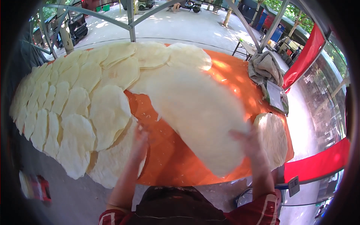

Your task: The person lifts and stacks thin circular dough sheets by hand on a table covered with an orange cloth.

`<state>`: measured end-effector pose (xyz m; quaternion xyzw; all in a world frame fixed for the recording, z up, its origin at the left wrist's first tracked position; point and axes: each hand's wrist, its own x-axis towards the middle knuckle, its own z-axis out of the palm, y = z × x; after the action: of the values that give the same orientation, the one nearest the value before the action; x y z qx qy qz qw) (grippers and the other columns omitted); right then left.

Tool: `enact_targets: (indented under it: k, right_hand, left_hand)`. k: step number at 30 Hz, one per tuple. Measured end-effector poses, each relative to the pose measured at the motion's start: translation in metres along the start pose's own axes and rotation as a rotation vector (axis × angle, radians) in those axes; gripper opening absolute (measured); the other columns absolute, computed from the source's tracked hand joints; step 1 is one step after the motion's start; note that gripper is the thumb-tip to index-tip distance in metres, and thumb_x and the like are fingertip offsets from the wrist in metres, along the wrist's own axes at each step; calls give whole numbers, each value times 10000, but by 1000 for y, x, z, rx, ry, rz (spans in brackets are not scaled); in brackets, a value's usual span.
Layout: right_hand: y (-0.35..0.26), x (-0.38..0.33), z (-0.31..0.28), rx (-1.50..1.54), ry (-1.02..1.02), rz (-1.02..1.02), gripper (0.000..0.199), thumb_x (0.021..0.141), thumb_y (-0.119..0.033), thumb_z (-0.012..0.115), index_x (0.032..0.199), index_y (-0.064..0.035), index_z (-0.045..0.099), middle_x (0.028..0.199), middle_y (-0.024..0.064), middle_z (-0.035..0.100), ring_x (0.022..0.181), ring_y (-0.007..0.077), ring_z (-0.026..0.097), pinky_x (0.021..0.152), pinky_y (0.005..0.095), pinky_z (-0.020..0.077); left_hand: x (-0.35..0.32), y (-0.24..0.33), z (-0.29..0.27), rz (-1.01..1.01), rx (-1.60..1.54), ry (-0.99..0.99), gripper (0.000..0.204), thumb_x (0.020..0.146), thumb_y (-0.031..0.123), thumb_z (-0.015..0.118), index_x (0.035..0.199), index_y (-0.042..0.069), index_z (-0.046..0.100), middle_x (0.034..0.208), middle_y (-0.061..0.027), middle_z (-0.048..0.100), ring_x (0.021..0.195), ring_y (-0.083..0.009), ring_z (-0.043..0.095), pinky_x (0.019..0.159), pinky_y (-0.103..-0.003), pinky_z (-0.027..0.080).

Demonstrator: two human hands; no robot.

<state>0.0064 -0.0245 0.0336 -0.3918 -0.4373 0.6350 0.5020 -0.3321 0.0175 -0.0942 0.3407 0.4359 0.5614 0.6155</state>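
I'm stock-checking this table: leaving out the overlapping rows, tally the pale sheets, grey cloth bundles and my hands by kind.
Pale sheets: 2 (large blurred sheet, right-end sheet)
Grey cloth bundle: 1
Hands: 2 (left hand, right hand)
Total: 5

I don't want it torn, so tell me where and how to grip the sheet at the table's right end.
Pinch the sheet by its right rim, probably, coming from the right: it lies flat on the table, that rim looks clear, while the right hand crowds its left.
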Motion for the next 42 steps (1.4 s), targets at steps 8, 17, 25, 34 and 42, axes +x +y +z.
enact_targets:
  k: [8, 17, 25, 34, 42]
  right_hand:
    - [111, -22, -154, -162, 629, 205, 339, 732, -63, 580, 1051, 45, 542, 903, 133, 620, 765, 232, 620, 698, 317, 504]
    - [167, -42, -132, 238, 562, -18, 400, 752, -53, 555, 1129, 49, 468, 968, 139, 593, 809, 214, 606, 690, 329, 510]
    - [100, -20, -109, -396, 525, -110, 489, 736, 11, 549, 1201, -2, 399, 1115, 151, 506, 1004, 227, 524, 820, 344, 469]
    - [-76, -118, -348, -329, 784, -435, 446, 705, 53, 571, 1137, -11, 486, 947, 67, 595, 838, 165, 589, 727, 284, 490]
    - [23, -235, -568, -332, 931, -7, 491, 636, -28, 655, 1108, -5, 521, 958, 47, 588, 845, 138, 565, 746, 291, 464]
  left_hand:
    - [-10, -50, 39, -211, -330, -115, 556, 721, 173, 688, 1162, -26, 414, 1082, -136, 534, 933, -233, 552, 784, -313, 463]
    - [5, -112, 28, -144, 47, 81, 381, 735, 85, 629, 1067, -37, 488, 959, -130, 590, 812, -183, 582, 698, -305, 479]
    - [2, -55, 80, 146, 272, -98, 566, 573, -17, 496, 1137, -32, 443, 1051, -129, 545, 950, -240, 554, 838, -346, 451]
    - [-2, -76, 386, 226, 280, -332, 639, 664, -73, 525, 1267, -8, 322, 1216, -134, 445, 1101, -233, 456, 933, -344, 362]
    - [-66, -268, 471, -80, 195, -378, 747, 684, -56, 583, 1319, 0, 194, 1277, -137, 363, 1159, -233, 382, 978, -344, 302]
